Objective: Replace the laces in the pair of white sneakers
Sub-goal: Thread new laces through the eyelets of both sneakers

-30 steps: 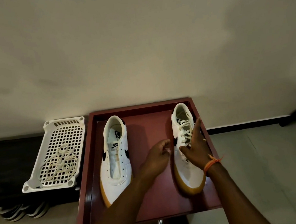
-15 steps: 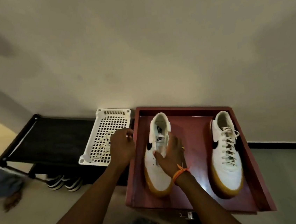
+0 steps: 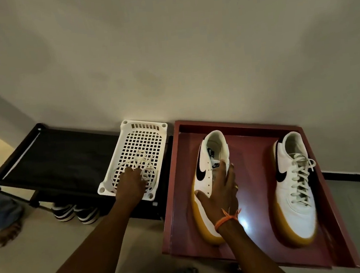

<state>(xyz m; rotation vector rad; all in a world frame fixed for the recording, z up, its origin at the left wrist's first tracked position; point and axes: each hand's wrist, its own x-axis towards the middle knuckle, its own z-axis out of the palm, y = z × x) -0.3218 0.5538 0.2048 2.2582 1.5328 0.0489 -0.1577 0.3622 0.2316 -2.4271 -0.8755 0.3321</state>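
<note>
Two white sneakers with gum soles lie in a dark red tray (image 3: 171, 195). The right sneaker (image 3: 297, 204) is laced. The left sneaker (image 3: 202, 163) shows no lace, and my right hand (image 3: 222, 195) rests flat across its middle with straight fingers and the thumb spread. A loose cream lace (image 3: 141, 157) lies coiled in a white plastic basket (image 3: 144, 129) to the left of the tray. My left hand (image 3: 130, 183) is down in the basket on the lace, fingers curled over it; the fingertips are hidden.
The basket sits on a black shoe rack (image 3: 65, 157) against the wall, with striped dark shoes (image 3: 76, 211) on the floor under it. Another person's foot (image 3: 7, 234) shows at the far left. The tray's raised rim runs around the sneakers.
Both hands left the laced right sneaker. My right hand moved onto the left sneaker, and my left hand reached further left into the basket, down onto the lace. The view swung left.
</note>
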